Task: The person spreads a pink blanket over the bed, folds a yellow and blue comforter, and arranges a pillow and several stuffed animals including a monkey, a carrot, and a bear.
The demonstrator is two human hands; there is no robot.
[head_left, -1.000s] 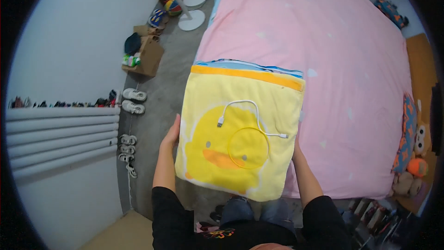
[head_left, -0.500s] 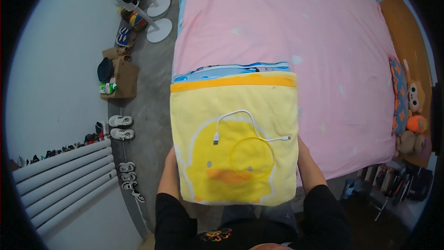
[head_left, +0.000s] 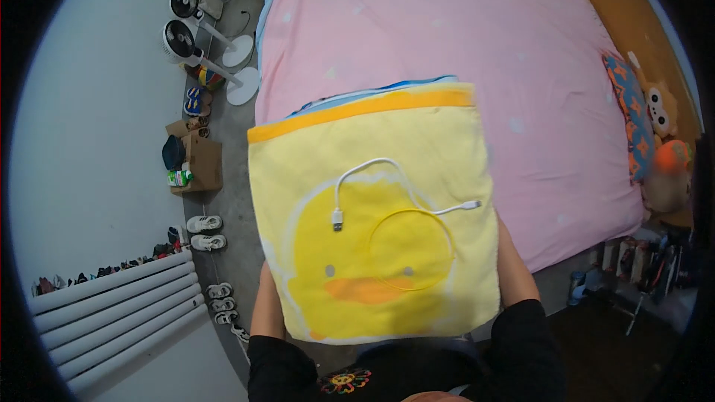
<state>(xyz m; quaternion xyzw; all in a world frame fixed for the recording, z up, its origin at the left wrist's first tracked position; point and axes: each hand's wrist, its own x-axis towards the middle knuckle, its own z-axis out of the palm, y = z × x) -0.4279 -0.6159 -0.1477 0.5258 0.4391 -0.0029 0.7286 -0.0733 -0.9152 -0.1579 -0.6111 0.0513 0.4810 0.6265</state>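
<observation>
A pale yellow cloth piece (head_left: pixel 439 134), like a folded towel or flat cushion, is spread in front of me with a duck print and an orange band on its far edge. Lying on it are a short white USB cable (head_left: pixel 382 160) and a thin yellow ring (head_left: pixel 372 228). A blue patterned layer (head_left: pixel 357 92) peeks out beyond the band. My left forearm (head_left: pixel 267 305) and my right forearm (head_left: pixel 515 268) run under its two sides and seem to bear it from below. Both hands and their fingers are hidden beneath the cloth.
Beyond is a bed with a pink cover (head_left: pixel 521 52); soft toys (head_left: pixel 663 112) lie by its headboard. Two white fans (head_left: pixel 242 85), a cardboard box (head_left: pixel 205 160) and shoes (head_left: pixel 205 231) line the left wall. A radiator (head_left: pixel 126 305) stands lower left.
The yellow cloth looks larger and closer, its right side now farther up than its left. The cable and ring ride along on it. My view has shifted; the surroundings appear lower at left.
</observation>
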